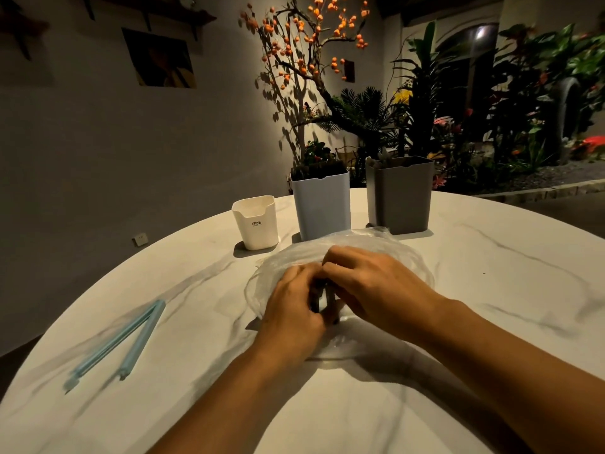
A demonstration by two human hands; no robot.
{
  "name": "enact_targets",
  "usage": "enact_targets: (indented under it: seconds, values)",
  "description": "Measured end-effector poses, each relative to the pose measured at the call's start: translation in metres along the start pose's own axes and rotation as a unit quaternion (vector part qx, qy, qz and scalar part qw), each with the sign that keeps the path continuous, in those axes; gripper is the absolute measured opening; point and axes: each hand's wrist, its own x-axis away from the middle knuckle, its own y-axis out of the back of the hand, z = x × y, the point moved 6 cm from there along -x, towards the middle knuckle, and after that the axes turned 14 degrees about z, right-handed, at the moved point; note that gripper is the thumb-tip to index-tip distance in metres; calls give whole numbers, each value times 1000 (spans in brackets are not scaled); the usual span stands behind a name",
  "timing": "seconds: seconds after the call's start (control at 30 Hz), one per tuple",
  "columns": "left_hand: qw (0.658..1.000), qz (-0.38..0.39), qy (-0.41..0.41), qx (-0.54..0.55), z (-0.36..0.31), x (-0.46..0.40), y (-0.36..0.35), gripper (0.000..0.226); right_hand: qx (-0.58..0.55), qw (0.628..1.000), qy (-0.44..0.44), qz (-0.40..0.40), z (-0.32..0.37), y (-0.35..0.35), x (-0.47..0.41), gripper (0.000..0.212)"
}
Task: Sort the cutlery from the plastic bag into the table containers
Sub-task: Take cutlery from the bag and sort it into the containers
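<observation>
A light-blue bag clip (116,342) lies open on the marble table (491,290) — plants (491,103) behind.

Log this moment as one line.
left hand: grips dark cutlery | right hand: on plastic bag | containers: upright behind

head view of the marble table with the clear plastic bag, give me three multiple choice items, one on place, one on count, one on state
1. Where does the pale blue plastic bag clip lie?
A. left of the bag
B. inside the grey container
C. behind the containers

2. How many containers stand behind the clear plastic bag?
A. one
B. two
C. three

3. What are the hands doing?
A. resting flat on the table
B. both gripping the bag
C. lifting the white container

Answers:
1 A: it lies open on the white marble table.
2 C: small white container, tall light blue container, tall grey container.
3 B: left hand and right hand curl into the plastic.
</observation>
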Motion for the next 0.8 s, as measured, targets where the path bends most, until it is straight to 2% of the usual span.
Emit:
enact_targets:
  seconds: [0.07,0.13,0.17,0.2,0.3,0.33,0.4,0.43,0.47,0.57,0.63,0.8]
  values:
    - [990,-12,19,137,-1,2,1,37,1,1000,16,-21,7,5,0,59]
    - [936,-18,40,351,-4,4,-1,28,-8,999,24,-43,10,8,0,60]
    - [905,-28,46,422,-5,4,-3,26,-16,998,26,-56,11,10,0,60]
    - [894,-38,39,444,-6,3,-1,25,-28,997,23,-66,10,12,-1,58]
    - [902,-58,6,428,-13,5,8,24,-78,992,-9,-96,8,17,-4,31]
    - [923,-62,-4,381,-13,6,12,22,-103,989,-24,-99,7,17,-5,26]
    - [979,-59,-13,193,-15,6,20,16,-183,977,-71,-85,-2,13,-5,29]
    - [992,-61,-20,109,-15,6,21,18,-237,964,-95,-75,-7,10,-4,30]
    - [992,-68,-26,99,-14,6,22,19,-287,949,-113,-68,-10,7,-3,32]
    - [977,-99,-19,187,-9,6,28,21,-351,920,-149,-93,-21,6,3,38]
    - [960,-135,-4,247,-4,6,34,12,-375,900,-197,-101,-33,3,9,40]
    - [923,-156,10,350,5,6,43,18,-483,837,-254,-26,-45,-15,21,44]
